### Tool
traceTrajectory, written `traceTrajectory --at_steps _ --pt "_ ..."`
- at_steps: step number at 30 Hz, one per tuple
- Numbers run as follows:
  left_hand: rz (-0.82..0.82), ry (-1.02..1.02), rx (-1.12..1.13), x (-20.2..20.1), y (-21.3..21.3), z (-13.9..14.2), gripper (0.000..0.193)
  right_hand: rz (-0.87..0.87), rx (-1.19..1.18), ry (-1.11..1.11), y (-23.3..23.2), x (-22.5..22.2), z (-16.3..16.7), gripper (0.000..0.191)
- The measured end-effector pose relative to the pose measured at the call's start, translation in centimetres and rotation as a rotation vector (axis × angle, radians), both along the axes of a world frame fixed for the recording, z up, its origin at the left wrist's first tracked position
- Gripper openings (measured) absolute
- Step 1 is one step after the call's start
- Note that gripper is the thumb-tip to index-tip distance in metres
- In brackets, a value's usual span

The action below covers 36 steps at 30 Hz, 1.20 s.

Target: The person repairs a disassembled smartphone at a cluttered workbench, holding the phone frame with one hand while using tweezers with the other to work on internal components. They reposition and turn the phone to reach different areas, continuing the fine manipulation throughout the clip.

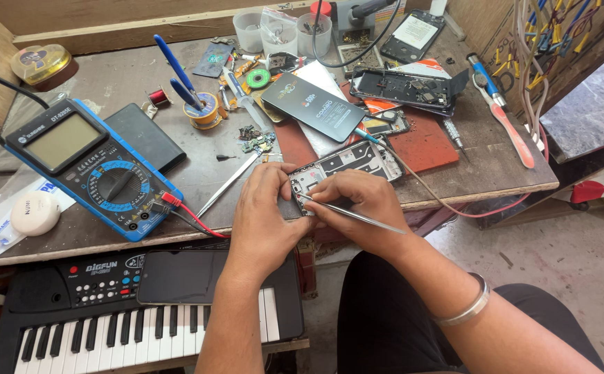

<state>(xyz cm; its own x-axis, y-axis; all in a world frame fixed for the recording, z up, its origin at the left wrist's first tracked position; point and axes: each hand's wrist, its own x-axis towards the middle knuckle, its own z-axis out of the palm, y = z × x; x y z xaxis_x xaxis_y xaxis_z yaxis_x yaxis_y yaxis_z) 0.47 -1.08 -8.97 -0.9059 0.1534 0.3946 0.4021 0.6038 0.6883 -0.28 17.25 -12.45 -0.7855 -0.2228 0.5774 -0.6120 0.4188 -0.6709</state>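
Head view, centre of frame: my left hand [264, 208] clamps the opened phone frame [347, 165] at the surface [198, 173] edge; my right hand [357, 204] pinches tweezers [350, 215] closed. A slip could, I judge, scratch the board or flick a part off.

Both forearms reach forward from the bottom of the view and meet near the middle, the wrists close together. The left hand [264, 215] shows its back to the camera, fingers curled down and inward, thumb tucked toward the other hand. The right hand [357, 202] sits just beside it, touching it at the fingertips, knuckles raised and fingers bent in a tight pinch. The right forearm runs in at a slant from the lower right, bare, with a metal bangle [465, 305] around it.
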Motion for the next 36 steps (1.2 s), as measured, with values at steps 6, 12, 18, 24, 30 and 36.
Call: traceTrajectory --at_steps 6,12,18,24,30,36 --pt "0.013 -0.046 0.001 0.05 -0.08 -0.03 0.056 0.02 -0.038 -0.006 -0.13 -0.03 0.11 0.019" --pt "-0.004 0.009 0.005 -0.03 -0.14 -0.42 0.051 0.012 -0.019 -0.036 -0.1 0.09 0.01 0.017" --pt "0.013 -0.019 -0.008 -0.17 -0.36 -0.29 0.052 0.052 -0.04 -0.029 -0.24 -0.03 0.19 0.017" --pt "-0.001 0.015 0.002 -0.15 -0.41 -0.4 0.054 0.028 -0.045 -0.056 -0.47 -0.03 0.01 0.017" --pt "0.016 -0.042 -0.009 -0.19 -0.29 -0.47 0.061 0.085 -0.071 -0.063 0.03 -0.31 -0.28 0.015" --pt "-0.004 0.008 -0.004 -0.19 -0.36 -0.6 0.062 0.101 -0.11 -0.23 0.11 -0.56 -0.07 0.015"
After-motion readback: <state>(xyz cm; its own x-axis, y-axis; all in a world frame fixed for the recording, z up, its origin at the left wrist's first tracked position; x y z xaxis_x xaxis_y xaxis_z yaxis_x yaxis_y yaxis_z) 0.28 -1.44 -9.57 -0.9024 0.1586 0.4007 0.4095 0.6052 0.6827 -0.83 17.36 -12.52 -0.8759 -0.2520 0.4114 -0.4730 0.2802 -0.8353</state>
